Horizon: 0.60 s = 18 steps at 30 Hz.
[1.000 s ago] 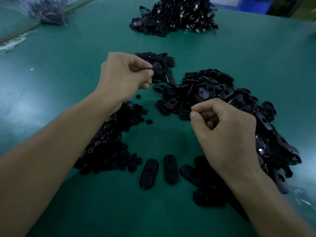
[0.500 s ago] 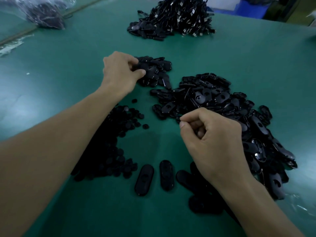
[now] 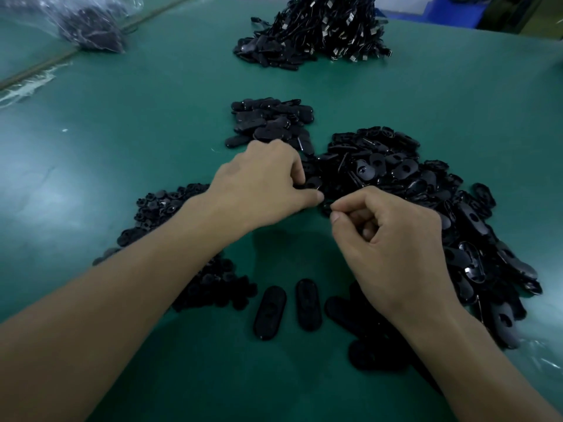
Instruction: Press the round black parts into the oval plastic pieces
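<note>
Hands closer now: left hand (image 3: pixel 262 190), right hand (image 3: pixel 393 239).

i read no text, label, brand, number or sign anywhere here. the oval plastic pieces (image 3: pixel 396 178) and the round black parts (image 3: pixel 164 205) show plain dark surfaces, the green bench (image 3: pixel 122 132) is unmarked, and the clear bag (image 3: pixel 91 22) is too blurred to tell.

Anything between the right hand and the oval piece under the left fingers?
Nothing visible does. The right hand is just beside the oval piece that the left hand grips at the pile's near edge; only a narrow gap separates their fingertips. Whether the right fingers hold a round part is too small to tell.
</note>
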Motion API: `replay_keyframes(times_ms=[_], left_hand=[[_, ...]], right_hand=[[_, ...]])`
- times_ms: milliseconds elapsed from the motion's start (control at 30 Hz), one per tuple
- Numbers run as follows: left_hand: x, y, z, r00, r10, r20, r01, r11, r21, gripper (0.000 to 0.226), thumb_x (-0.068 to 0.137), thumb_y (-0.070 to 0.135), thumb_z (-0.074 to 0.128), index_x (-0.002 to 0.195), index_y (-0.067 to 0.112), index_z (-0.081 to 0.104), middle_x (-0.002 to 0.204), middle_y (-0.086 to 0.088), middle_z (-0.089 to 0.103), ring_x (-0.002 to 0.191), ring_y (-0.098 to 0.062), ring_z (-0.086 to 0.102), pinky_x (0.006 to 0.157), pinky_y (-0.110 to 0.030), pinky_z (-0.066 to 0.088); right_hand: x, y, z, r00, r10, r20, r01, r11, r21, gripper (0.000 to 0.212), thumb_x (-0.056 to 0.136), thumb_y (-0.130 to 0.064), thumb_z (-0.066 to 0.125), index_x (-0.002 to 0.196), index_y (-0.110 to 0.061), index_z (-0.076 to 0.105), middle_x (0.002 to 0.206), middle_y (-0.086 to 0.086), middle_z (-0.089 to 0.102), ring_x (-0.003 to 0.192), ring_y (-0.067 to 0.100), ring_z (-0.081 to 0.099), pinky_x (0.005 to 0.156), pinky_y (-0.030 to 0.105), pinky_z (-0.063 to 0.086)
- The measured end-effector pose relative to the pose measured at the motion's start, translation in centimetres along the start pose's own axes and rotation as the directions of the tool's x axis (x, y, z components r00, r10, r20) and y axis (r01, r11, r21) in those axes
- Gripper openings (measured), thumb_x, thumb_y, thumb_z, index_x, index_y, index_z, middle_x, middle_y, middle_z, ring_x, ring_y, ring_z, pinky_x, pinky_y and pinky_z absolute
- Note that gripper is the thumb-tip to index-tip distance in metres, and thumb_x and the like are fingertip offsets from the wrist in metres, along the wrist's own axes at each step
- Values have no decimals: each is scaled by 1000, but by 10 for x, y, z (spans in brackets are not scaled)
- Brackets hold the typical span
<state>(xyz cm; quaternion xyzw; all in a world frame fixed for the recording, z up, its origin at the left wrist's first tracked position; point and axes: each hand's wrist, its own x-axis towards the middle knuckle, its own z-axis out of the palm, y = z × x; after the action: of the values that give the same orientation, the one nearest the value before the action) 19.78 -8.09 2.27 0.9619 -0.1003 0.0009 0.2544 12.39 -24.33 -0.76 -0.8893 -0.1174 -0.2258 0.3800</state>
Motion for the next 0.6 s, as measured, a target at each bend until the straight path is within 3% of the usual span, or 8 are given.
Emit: replay_keyframes(times_ms=[233,367,433,500,567,600], left_hand=[[-2,0,6,1000,-15,-20,13,995,-101,15,84,42,76,84,32,65,81,15,62,85,-13,64,82,-42,57],[1,0,8,1000,10,-21,-12,995,-99,22,84,36,77,75,34,57,83,15,57,88,-15,60,83,-40,54],[2,-3,9,999,18,-42,-25,986,-167,22,85,34,77,73,31,58,81,13,61,79,-8,59,74,-32,53],[2,-7,4,995,7,-97,-31,967,-253,22,86,36,76,72,30,60,76,14,64,67,3,57,59,-13,45],[3,-12,-4,981,-26,-195,-44,937,-346,24,88,38,74,71,30,59,67,20,62,54,6,52,49,-9,37],[2,-16,-8,969,-46,-243,-56,916,-398,24,89,38,72,71,30,58,62,21,60,51,5,50,49,-10,36]], right_hand=[[0,0,1,1000,5,5,-5,1000,-9,7,89,-13,70,84,-18,70,70,-15,60,70,9,56,62,21,47],[1,0,2,1000,13,8,-12,1000,-10,7,88,-14,70,84,-19,70,70,-16,59,68,6,56,60,17,46],[1,-1,2,1000,10,15,-10,1000,-16,7,88,-14,69,85,-20,70,71,-17,59,69,6,56,60,15,46],[1,0,1,999,19,40,-18,999,-30,6,89,-16,69,87,-21,70,73,-17,60,70,6,57,60,15,47],[2,-1,-1,991,27,129,-17,996,-85,7,92,-24,67,98,-25,71,82,-17,60,74,3,56,61,14,45],[3,-3,0,980,28,195,-2,991,-132,17,93,-31,64,109,-27,69,90,-17,58,80,2,53,66,13,42]])
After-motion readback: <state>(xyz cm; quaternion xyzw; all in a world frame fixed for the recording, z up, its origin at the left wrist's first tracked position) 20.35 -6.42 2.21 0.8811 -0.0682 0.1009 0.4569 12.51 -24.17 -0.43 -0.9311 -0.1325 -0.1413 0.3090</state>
